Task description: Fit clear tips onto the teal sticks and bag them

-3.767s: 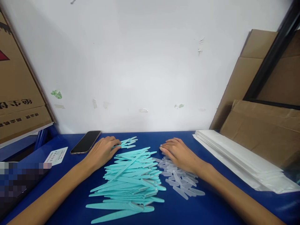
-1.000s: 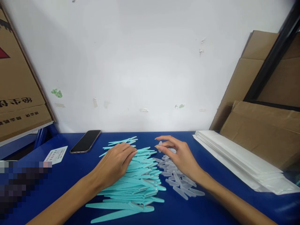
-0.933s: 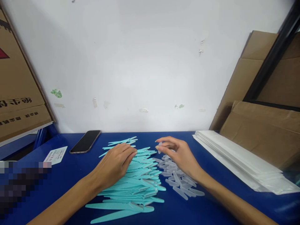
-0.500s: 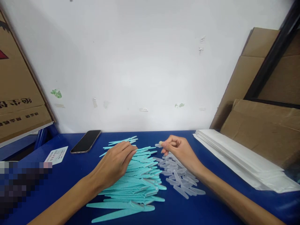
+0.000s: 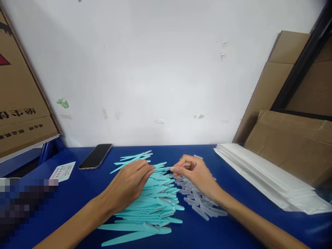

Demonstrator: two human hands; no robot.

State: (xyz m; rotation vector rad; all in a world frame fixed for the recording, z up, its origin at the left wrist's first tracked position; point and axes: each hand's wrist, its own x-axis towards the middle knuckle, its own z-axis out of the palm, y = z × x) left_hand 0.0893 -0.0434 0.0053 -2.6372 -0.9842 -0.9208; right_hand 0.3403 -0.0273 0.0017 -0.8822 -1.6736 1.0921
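Observation:
My left hand point(image 5: 132, 181) is closed on a turquoise eyebrow razor point(image 5: 158, 169), whose end sticks out past the fingertips to the right. Between the thumb and fingers of my right hand point(image 5: 194, 173) is a small clear blade cap point(image 5: 168, 168), right at the razor's end. Whether the cap is around the blade I cannot tell. Something pale covers a fingertip of that hand. Under and beside my left hand lies a heap of turquoise eyebrow razors point(image 5: 155, 204). Loose clear caps point(image 5: 201, 204) are piled below my right hand, which partly hides them.
Several razors point(image 5: 132, 158) lie apart behind my left hand. A phone point(image 5: 95, 156) and a printed card point(image 5: 63, 172) rest on the blue table point(image 5: 88, 188) at the left. White sheets point(image 5: 259, 176) are stacked at the right, beside cardboard point(image 5: 287, 145). A white wall stands behind.
My right hand has moved left and slightly down, bringing the cap to the razor's end. My left hand has shifted slightly right and down with the razor.

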